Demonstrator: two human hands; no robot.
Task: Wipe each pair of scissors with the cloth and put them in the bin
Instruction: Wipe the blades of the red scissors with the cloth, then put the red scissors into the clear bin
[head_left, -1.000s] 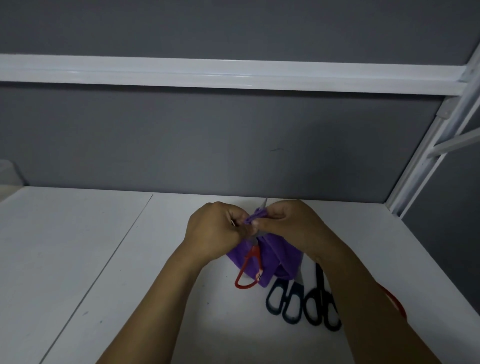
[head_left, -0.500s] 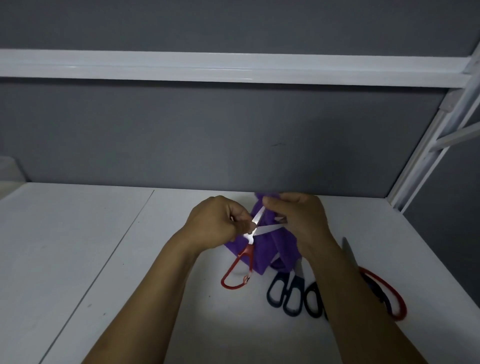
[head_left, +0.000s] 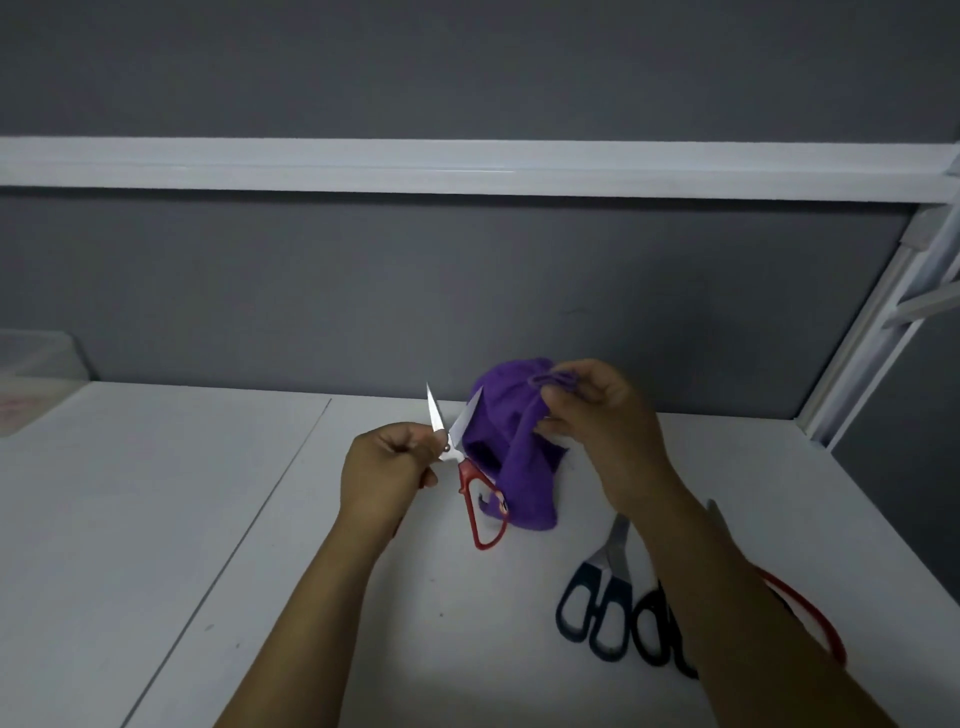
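A dim grey wall (head_left: 363, 291) backs a white bench (head_left: 130, 519). A white rail (head_left: 467, 166) crosses the wall above. At the right stands a slanting white frame post (head_left: 862, 358). A thin seam (head_left: 249, 530) divides the benchtop.

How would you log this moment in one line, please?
phase: wiping | left hand: grips red-handled scissors, blades open | right hand: holds purple cloth | table: other scissors

My left hand (head_left: 385, 467) and my right hand (head_left: 602, 415) are bare, and both forearms are bare to the near edge.
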